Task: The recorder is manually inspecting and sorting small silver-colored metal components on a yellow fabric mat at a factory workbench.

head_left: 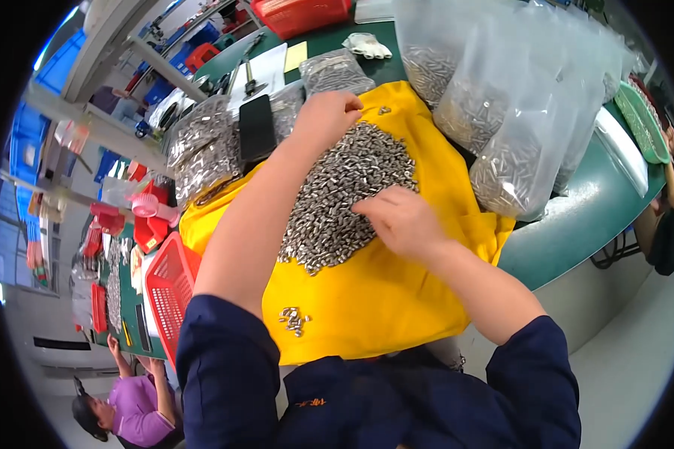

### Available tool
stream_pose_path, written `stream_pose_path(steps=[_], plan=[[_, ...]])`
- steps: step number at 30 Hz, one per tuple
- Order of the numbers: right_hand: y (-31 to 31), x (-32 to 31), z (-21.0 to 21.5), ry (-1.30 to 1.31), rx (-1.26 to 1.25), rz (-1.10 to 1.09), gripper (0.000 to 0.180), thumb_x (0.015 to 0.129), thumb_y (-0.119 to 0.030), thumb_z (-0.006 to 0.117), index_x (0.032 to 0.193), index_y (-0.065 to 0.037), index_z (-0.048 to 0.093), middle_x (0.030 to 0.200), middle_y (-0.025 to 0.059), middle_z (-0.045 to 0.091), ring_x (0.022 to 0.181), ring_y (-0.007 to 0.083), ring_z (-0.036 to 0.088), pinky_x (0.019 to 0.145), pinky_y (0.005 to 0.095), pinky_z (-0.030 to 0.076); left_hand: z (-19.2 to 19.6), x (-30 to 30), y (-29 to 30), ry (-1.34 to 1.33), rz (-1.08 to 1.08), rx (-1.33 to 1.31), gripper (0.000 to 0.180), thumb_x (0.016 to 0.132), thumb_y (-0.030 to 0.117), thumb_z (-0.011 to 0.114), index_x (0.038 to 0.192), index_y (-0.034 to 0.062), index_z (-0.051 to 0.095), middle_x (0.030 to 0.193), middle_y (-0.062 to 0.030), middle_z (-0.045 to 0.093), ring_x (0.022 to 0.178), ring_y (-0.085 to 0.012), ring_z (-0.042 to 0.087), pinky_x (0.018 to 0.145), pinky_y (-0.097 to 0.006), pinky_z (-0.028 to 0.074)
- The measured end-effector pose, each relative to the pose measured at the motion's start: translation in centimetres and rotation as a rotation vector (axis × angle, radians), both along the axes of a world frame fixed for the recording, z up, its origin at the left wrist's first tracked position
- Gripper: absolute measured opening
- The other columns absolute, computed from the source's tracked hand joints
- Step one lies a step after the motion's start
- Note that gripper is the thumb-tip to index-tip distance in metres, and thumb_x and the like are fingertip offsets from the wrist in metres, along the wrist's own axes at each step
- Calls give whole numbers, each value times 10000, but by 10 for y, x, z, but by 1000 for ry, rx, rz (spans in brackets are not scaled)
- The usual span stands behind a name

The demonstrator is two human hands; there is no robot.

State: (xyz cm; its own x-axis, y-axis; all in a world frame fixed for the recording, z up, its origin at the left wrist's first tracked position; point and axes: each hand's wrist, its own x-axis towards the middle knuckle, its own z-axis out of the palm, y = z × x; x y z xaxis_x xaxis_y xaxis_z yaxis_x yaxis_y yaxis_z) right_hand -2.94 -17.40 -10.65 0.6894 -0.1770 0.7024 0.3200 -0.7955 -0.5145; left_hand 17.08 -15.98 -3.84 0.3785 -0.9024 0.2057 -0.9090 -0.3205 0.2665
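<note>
A large heap of small shiny metal parts lies spread on a yellow cloth. My left hand is over the heap's far end, its fingers curled inward; whatever is inside them is hidden. Just right of it, a few loose parts sit apart on the cloth. At the heap's right side, my right hand has its thumb and fingertips drawn together against the parts, too small there to tell what is pinched. Nearer to me is a small separate cluster of the same parts.
Tall clear bags of metal parts stand on the green table at right. At left are flat bags of parts, a black phone and a red basket. A person in purple sits at lower left.
</note>
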Motion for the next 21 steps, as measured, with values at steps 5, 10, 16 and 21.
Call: stream_pose_path(steps=[5,10,16,21], plan=[[0,-1,-6,-37,-46,-33,228,628,-22,629,833,-122,617,662,24,511,646,212,529,585,307,439,-37,19,-71,-108,-78,121,193,733,185,604,893,84,643,851,-111,642,806,-267,608,717,-361,474],[4,-5,0,5,-32,3,192,643,-57,588,828,-109,588,675,38,500,696,216,524,640,321,430,-54,25,-85,-76,-47,-18,262,717,208,625,953,95,621,854,-105,639,811,-272,603,727,-360,471],[8,1,-2,-54,21,31,209,672,-1,582,846,-110,619,701,57,554,670,243,544,605,335,446,19,1,12,262,32,-382,291,758,233,626,1011,90,617,849,-68,645,759,-159,605,689,-271,465],[-7,-3,-3,46,33,-63,205,744,11,559,921,-71,621,817,92,609,725,234,582,641,313,465,25,-52,153,591,267,-753,189,800,47,600,973,-29,598,819,-34,630,731,-83,573,670,-188,446]])
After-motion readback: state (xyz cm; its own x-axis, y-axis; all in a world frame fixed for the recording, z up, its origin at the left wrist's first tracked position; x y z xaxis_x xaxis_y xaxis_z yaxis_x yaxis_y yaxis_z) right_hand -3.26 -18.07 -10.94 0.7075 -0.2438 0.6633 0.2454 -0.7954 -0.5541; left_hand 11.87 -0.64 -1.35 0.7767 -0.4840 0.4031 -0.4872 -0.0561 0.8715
